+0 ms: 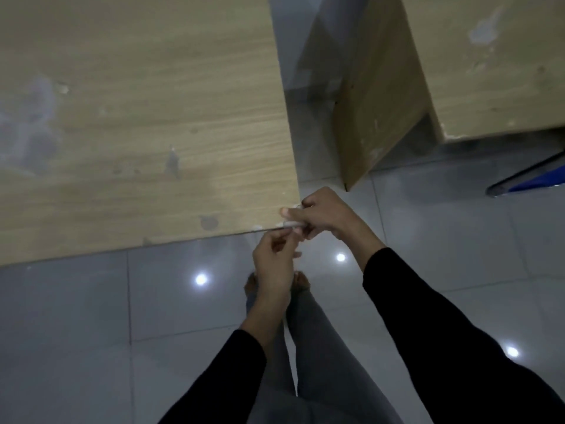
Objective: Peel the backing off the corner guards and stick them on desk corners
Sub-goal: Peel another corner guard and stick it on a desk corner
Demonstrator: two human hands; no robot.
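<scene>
Corner guard (292,223): pale piece at the desk's (153,117) near right corner, pinched in your right hand (321,214).
Left hand (273,258): fingers curled just below the guard; contents cannot be told.
Risk: if you press before squaring it, it likely bonds crooked; leftover backing would weaken adhesion.

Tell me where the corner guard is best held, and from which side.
Probably by its right end, from the right, as the right hand pinches it: the small pale corner guard lies roughly level at the desk corner, which leaves its near edge free for the left hand below.
</scene>
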